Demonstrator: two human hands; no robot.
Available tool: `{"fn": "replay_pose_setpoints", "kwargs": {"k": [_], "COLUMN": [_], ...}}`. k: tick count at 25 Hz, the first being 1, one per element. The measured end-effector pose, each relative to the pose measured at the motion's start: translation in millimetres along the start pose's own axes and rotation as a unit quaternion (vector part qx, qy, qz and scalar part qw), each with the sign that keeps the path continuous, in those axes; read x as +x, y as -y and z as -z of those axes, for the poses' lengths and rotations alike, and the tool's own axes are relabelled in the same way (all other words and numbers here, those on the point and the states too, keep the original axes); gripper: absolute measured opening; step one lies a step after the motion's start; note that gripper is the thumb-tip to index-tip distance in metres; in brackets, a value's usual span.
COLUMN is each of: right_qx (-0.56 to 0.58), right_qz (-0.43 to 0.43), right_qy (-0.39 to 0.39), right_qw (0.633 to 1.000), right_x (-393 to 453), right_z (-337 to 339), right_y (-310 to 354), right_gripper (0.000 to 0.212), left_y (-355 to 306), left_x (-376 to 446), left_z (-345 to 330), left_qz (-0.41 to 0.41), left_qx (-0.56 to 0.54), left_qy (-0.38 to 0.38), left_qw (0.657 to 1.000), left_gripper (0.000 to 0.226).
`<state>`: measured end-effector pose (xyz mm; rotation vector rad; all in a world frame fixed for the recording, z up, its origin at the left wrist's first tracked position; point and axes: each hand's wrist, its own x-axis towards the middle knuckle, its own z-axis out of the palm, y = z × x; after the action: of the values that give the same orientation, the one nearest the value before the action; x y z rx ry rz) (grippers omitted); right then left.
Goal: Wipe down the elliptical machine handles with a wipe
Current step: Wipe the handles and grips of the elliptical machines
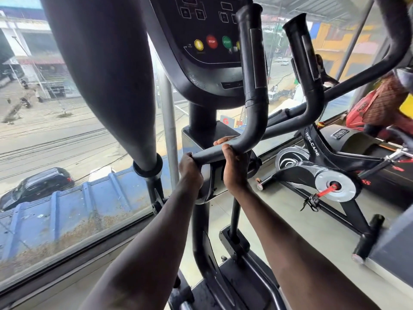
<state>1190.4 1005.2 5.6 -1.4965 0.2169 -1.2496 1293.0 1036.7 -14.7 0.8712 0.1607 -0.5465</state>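
Note:
The elliptical's fixed black handle point(253, 86) rises beside the console and bends into a low horizontal bar point(210, 154) at centre. My left hand point(190, 170) grips the left end of that bar. My right hand point(234, 166) grips the bar at the bend, fingers curled over the top. No wipe shows in either hand; any cloth is hidden under the fingers. A second upright handle point(304, 57) stands to the right. The thick moving arm point(107, 74) fills the upper left.
The console point(210, 43) with yellow, red and green buttons hangs above the hands. A spin bike point(324, 171) stands on the floor to the right. A large window point(67, 153) on the left looks onto a street, a blue roof and a dark car.

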Motion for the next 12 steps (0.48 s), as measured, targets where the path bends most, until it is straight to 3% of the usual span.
{"fn": "replay_pose_setpoints", "kwargs": {"k": [6,12], "right_qx": [-0.023,-0.022], "right_qz": [-0.027,-0.072], "right_qy": [0.042,0.12], "right_qw": [0.998,0.99], "right_x": [-1.8,0.7], "right_z": [8.0,24.6], "right_y": [9.5,17.5], "right_gripper": [0.032,0.021], "left_y": [-4.8,1.8], "left_x": [-17.4,-56.2], "left_z": [-5.2,-6.5], "left_qz": [0.056,0.016], "left_qx": [-0.048,-0.017], "left_qy": [0.001,0.072], "left_qw": [0.997,0.997], "left_gripper": [0.011,0.022]}}
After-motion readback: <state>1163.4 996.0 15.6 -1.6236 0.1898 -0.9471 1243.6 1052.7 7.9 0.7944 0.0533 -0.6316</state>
